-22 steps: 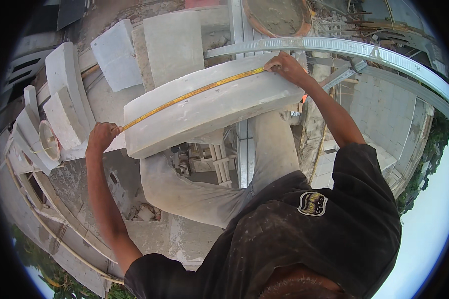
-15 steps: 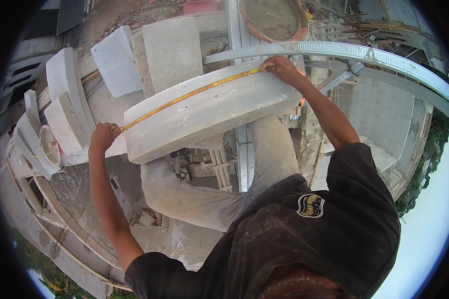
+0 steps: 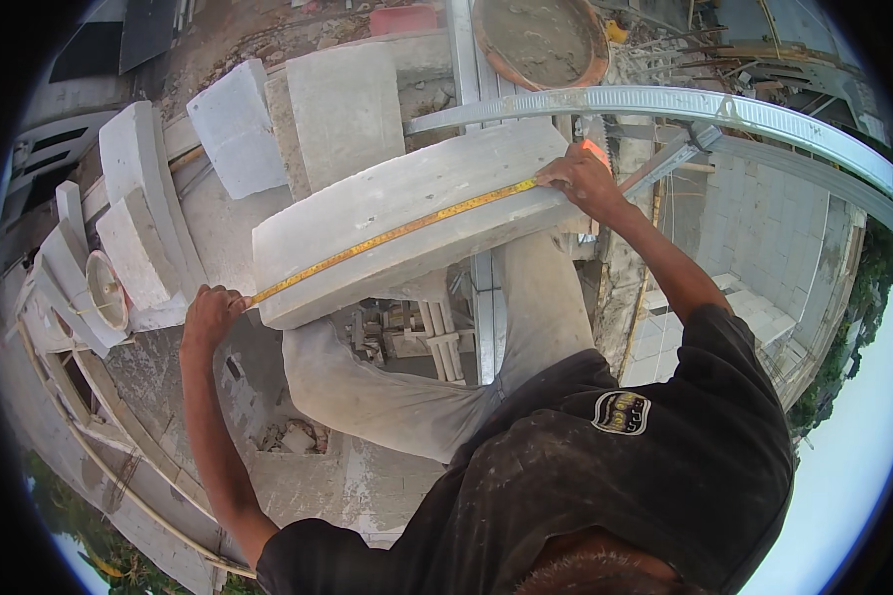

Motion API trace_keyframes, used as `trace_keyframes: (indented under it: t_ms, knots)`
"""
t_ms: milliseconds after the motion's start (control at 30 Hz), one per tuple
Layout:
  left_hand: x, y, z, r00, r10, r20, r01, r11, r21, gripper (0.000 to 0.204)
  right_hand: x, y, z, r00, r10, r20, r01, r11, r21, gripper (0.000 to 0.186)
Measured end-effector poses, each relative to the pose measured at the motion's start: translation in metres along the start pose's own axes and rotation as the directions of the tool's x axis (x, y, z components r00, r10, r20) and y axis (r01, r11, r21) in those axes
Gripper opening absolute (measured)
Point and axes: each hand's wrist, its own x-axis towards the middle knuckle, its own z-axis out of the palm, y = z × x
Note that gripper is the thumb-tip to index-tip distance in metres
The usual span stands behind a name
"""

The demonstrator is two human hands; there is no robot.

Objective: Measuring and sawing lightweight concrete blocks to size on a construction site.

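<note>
Left hand (image 3: pixel 215 314) and right hand (image 3: pixel 582 185) have shifted the yellow tape (image 3: pixel 397 236) since the earlier frame, from nearer the middle of the pale block's (image 3: pixel 417 180) upper face to close along its near long edge. That block, the largest thing at hand, lies slantwise above the trousered legs (image 3: pixel 342 382); what bears it cannot be made out. Beyond its far edge sweeps a metal channel (image 3: pixel 655 97), limiting room there, and a grey slab (image 3: pixel 347 109) sits close behind too. Between the knees the space falls away, so the block is best kept steady. The left hand is closed to a pinch on the tape at the block's left end; the right hand's fingers curl in, gripping it near the right end, palm hidden. For a true reading, the tape should lie flat, taut and parallel to the edge. Just past the right hand, an orange piece (image 3: pixel 595 151) beside a toothed blade calls for care.
</note>
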Motion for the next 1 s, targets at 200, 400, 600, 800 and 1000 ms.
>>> trace_keyframes:
  t_ms: [200,400,600,800,1000]
  knots:
    - [0.017,-0.001,-0.003,0.998,-0.055,0.034,0.053,0.998,0.044,0.031,0.035,0.026,0.019,0.998,-0.036,-0.050,0.038,0.999,0.028,0.020]
    - [0.053,-0.009,0.000,0.999,-0.039,-0.020,0.040,0.997,0.064,0.033,0.074,0.050,0.031,0.999,0.004,-0.052,0.003,0.992,0.128,0.019]
    - [0.084,-0.019,0.007,0.995,-0.089,-0.044,0.091,0.995,0.046,0.034,0.097,0.056,0.041,0.973,-0.026,-0.230,0.078,0.973,0.218,0.017]
    - [0.069,-0.021,0.010,0.997,-0.015,-0.070,0.019,0.998,0.067,0.036,0.088,0.056,0.040,0.994,0.057,-0.093,-0.044,0.990,0.135,0.015]
    - [-0.001,0.000,0.006,0.999,0.005,-0.043,-0.003,0.998,0.063,0.033,0.019,0.005,-0.003,0.997,-0.069,-0.027,0.068,0.997,-0.019,0.016]
